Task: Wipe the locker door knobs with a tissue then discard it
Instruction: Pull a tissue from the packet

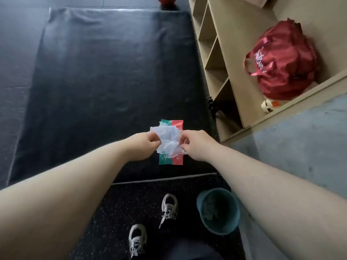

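Note:
A crumpled white tissue (169, 140) is stretched between both hands above a green and red tissue pack (171, 160) that lies on a black padded mat (105, 76). My left hand (144, 142) pinches the tissue's left edge. My right hand (195, 143) pinches its right edge. A teal bin (218, 211) stands on the floor below my right forearm, beside my feet. No door knobs show in this view.
A beige locker unit (242, 59) with open cubbies stands on the right, a red bag (281, 62) on its top. A grey wall panel (300, 143) runs along the right. My shoes (169, 207) stand on speckled black floor.

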Demonstrator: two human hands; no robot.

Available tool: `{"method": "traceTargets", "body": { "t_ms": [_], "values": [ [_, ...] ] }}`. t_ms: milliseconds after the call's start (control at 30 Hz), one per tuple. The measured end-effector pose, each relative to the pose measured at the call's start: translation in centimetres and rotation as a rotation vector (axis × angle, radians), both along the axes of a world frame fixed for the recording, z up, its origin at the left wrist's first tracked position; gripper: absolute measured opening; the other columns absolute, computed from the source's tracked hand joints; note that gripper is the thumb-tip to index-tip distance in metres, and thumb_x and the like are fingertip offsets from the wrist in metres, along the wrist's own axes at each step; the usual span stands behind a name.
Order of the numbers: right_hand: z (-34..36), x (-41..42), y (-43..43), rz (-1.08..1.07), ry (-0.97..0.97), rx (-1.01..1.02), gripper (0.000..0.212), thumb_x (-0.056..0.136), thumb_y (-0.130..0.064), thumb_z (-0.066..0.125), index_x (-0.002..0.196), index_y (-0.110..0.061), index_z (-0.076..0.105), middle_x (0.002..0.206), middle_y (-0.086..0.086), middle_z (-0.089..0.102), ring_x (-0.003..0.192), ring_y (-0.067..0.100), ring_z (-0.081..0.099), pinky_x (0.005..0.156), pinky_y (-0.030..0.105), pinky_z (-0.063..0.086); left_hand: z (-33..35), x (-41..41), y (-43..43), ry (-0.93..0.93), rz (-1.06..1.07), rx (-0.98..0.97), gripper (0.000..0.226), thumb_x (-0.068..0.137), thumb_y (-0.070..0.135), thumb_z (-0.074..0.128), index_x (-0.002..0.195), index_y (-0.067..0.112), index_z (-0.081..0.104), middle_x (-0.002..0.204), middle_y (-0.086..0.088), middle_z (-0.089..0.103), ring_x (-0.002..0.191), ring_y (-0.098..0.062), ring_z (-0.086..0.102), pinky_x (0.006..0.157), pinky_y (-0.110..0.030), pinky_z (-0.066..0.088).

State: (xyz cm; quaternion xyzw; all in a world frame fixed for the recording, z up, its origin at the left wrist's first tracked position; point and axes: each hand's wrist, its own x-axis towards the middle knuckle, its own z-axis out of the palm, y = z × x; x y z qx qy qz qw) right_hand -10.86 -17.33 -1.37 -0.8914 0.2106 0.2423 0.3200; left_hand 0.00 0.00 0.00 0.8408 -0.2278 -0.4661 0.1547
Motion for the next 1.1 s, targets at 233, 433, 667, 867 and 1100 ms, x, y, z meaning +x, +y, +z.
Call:
{"method": "traceTargets", "body": {
  "t_ms": [233,433,667,867,1100],
  "values": [
    [-3.8,1.7,-0.9,0.012,0.034,0.011,0.027,0.093,-0.025,0.063,0.119,-0.027,0.054,0.109,0.0,0.062,0.087,0.015,0.062,0.064,0.024,0.048,-2.8,0.5,-0.8,0.041,0.052,0.034,0.027,0.103,0.035,0.044,0.125,0.028,0.059,0.123,0.007,0.062,0.107,-0.015,0.062,0.096,-0.036,0.05],
    [-5.4,2.7,-0.6,0.107,0.037,-0.105,0.029,0.09,-0.029,0.067,0.117,-0.026,0.056,0.108,-0.004,0.055,0.088,0.015,0.059,0.062,0.022,0.044,-3.6,0.8,-1.4,0.029,0.053,0.039,0.023,0.103,0.032,0.044,0.119,0.027,0.059,0.117,0.006,0.062,0.103,-0.013,0.062,0.086,-0.031,0.049],
    [-6.7,2.8,-0.4,0.19,-0.019,-0.166,0.013,0.09,-0.03,0.066,0.099,-0.024,0.059,0.103,-0.002,0.054,0.09,0.016,0.052,0.065,0.023,0.043,-3.5,0.6,-2.0,0.023,0.042,0.037,0.022,0.103,0.033,0.044,0.118,0.028,0.059,0.115,0.007,0.061,0.101,-0.012,0.058,0.082,-0.028,0.044],
    [-4.4,3.1,-0.8,0.053,-0.11,-0.005,0.013,0.092,-0.021,0.063,0.083,-0.018,0.054,0.087,-0.008,0.046,0.074,0.01,0.049,0.06,0.018,0.038,-2.2,0.4,-2.3,-0.006,0.024,0.016,0.022,0.102,0.031,0.048,0.121,0.027,0.057,0.123,0.007,0.058,0.104,-0.012,0.055,0.083,-0.026,0.04],
    [1.0,3.4,-1.2,-0.143,-0.202,0.253,0.015,0.099,-0.02,0.05,0.084,-0.019,0.05,0.087,-0.001,0.053,0.077,0.013,0.052,0.062,0.023,0.041,0.5,0.2,-3.1,-0.166,-0.012,-0.084,0.058,0.091,0.035,0.067,0.141,0.03,0.04,0.146,0.006,0.04,0.118,-0.015,0.053,0.084,-0.027,0.046]
  ]
}}
